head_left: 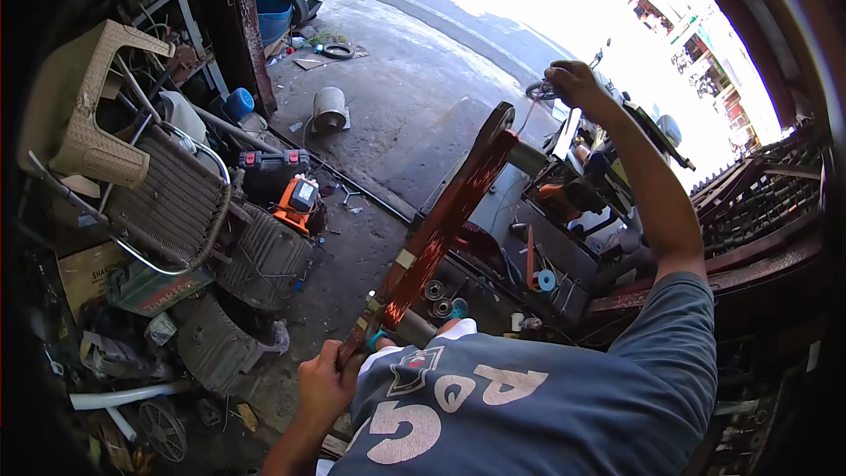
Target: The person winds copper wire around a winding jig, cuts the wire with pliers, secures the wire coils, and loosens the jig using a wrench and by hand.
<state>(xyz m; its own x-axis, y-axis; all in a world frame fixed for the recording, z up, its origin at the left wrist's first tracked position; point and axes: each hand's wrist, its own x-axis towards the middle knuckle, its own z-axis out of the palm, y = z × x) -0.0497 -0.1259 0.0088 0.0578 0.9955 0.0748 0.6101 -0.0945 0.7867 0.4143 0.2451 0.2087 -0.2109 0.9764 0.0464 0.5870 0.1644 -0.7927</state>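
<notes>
A long reddish-brown bar [441,229] with bright streaks along its side runs diagonally in front of my chest, from lower left to upper right. My left hand [326,383] is closed around its near, lower end. Close to that hand a small metal fitting [374,307] sits on the bar, and a pale patch [405,259] shows further up. My right hand [577,88] is raised beyond the bar's rounded far end, fingers closed on a thin strand [529,116] that hangs down toward the bar.
At left are a beige plastic chair [92,115], a woven metal-framed chair [167,194], an orange tool [298,204] and a black case [273,163]. A metal canister [330,109] lies on the floor ahead. Metal rings [438,300] and a motorcycle [582,185] are beyond the bar.
</notes>
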